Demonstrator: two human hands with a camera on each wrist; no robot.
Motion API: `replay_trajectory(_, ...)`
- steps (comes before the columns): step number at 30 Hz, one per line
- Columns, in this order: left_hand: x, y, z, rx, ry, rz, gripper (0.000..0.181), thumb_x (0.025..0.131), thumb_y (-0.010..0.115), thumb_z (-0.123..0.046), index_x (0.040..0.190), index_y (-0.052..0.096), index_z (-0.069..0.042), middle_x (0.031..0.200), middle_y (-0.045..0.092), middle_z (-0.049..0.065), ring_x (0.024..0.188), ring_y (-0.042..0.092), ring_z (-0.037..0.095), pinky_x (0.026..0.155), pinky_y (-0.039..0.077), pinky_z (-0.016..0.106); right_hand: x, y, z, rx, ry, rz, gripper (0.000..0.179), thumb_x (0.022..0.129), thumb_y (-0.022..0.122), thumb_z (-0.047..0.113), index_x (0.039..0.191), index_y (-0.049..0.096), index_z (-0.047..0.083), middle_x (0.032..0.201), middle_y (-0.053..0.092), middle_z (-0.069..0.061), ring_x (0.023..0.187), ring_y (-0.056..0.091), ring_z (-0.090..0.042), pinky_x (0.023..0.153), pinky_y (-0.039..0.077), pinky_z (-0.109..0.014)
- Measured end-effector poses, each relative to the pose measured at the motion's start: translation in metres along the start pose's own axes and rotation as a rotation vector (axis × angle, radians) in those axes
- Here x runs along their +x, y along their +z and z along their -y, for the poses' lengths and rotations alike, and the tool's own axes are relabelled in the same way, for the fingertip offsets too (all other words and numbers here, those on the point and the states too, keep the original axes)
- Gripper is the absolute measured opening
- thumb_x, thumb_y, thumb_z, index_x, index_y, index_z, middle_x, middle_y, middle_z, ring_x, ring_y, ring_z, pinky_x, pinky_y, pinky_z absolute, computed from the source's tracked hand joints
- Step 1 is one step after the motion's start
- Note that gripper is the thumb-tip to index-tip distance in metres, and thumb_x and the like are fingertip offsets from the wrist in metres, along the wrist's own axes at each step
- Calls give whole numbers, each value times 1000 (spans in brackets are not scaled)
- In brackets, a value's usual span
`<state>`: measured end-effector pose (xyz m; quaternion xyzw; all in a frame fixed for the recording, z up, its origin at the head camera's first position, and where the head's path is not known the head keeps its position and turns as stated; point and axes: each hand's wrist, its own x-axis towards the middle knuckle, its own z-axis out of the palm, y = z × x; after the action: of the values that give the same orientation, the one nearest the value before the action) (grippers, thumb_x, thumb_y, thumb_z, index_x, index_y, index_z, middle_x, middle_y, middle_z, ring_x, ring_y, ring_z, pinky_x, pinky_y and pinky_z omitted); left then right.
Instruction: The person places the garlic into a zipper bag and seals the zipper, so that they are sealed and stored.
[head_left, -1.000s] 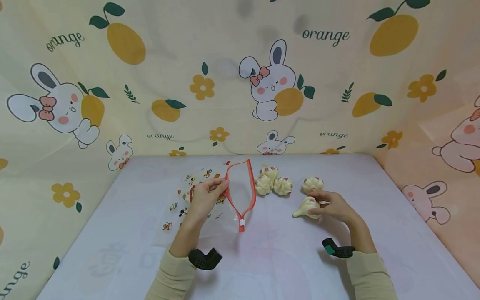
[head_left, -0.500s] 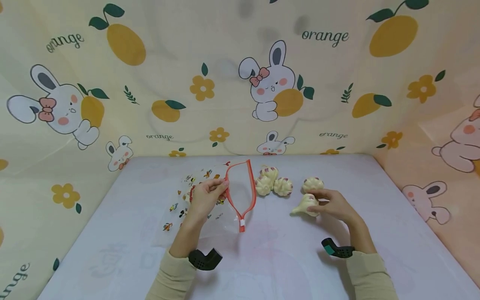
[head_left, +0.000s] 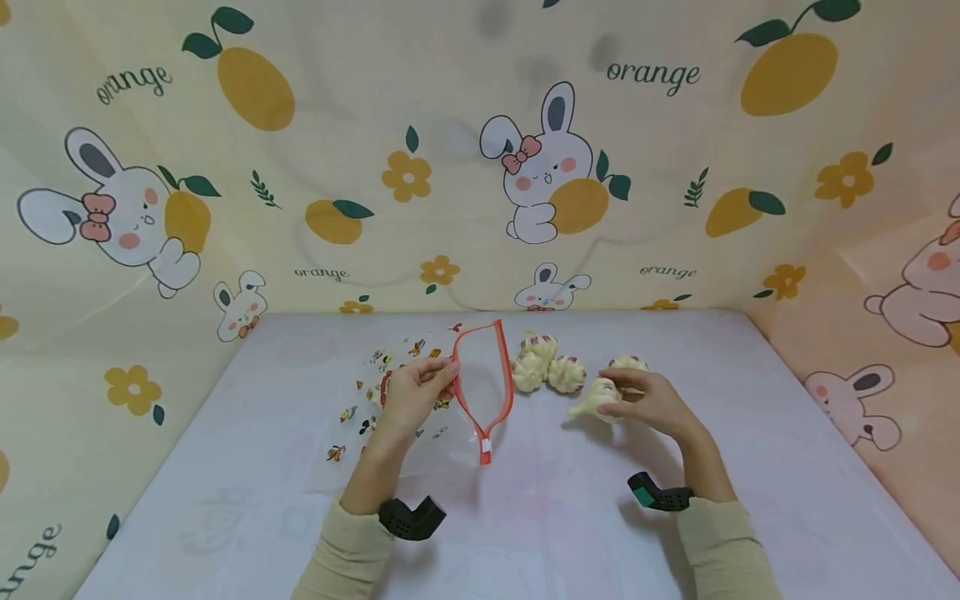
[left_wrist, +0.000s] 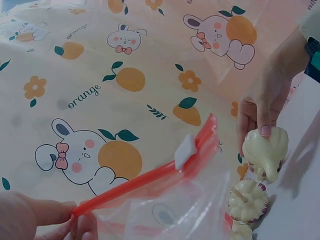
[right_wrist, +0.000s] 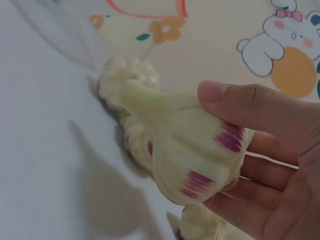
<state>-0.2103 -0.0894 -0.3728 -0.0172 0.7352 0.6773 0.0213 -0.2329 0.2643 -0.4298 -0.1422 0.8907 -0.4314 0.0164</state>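
Note:
My left hand [head_left: 416, 392] pinches the red zip edge of a clear zip bag [head_left: 483, 457] printed with small cartoon figures; the bag's mouth gapes toward the right. In the left wrist view a white slider [left_wrist: 185, 151] sits on the red zip. My right hand [head_left: 651, 404] grips a garlic bulb [head_left: 597, 402], cream with purple streaks, its stem pointing left. The right wrist view shows the thumb on top and the fingers beneath this bulb, its shadow apart from it on the table. Another garlic bulb [head_left: 628, 362] lies just behind the right hand, partly covered.
A cluster of three garlic bulbs [head_left: 566, 375] lies between the bag and the right hand, toward the back of the white table [head_left: 540, 517]. A cloth backdrop [head_left: 450, 100] with printed rabbits and oranges rises behind and at both sides.
My right hand has lifted the garlic bulb and carried it left and slightly back, toward the bag. The left hand and the bag have stayed in place.

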Motion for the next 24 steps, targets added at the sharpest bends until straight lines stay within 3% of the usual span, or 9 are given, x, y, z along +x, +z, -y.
replay_trajectory(4, 0, 0, 0, -8, -1, 0, 27, 93, 64, -14, 111, 66, 5, 79, 68, -2, 65, 58, 3, 62, 54, 14, 2, 1, 4, 21, -18, -10, 54, 80, 78, 16, 126, 58, -5, 127, 60, -25, 101, 54, 7, 97, 52, -48)
replay_trajectory(7, 0, 0, 0, -9, 2, 1, 26, 93, 63, -13, 111, 66, 5, 82, 70, 3, 64, 58, 3, 62, 54, 13, 4, 2, 8, 36, -32, -17, 54, 80, 78, 15, 126, 58, -5, 127, 60, -25, 96, 50, 16, 97, 53, -45)
replay_trajectory(11, 0, 1, 0, -5, 1, 0, 25, 93, 64, -14, 110, 66, 4, 84, 70, 6, 65, 58, 3, 62, 54, 13, 8, 4, 15, 52, -38, -19, 54, 80, 78, 15, 126, 58, -5, 127, 59, -24, 97, 51, 13, 95, 55, -38)
replay_trajectory(19, 0, 1, -1, -4, -1, 8, 27, 93, 63, -14, 112, 65, 6, 79, 68, -1, 64, 59, 3, 62, 54, 13, 13, 8, 23, 80, -35, -22, 56, 79, 79, 13, 127, 57, -6, 128, 59, -26, 106, 61, -11, 92, 57, -33)
replay_trajectory(24, 1, 1, -1, 0, -10, 2, 26, 93, 63, -15, 111, 67, 4, 77, 67, -4, 64, 59, 3, 62, 54, 13, 16, 11, 28, 114, -57, -30, 56, 79, 79, 11, 127, 57, -6, 130, 59, -26, 101, 56, 7, 93, 56, -27)
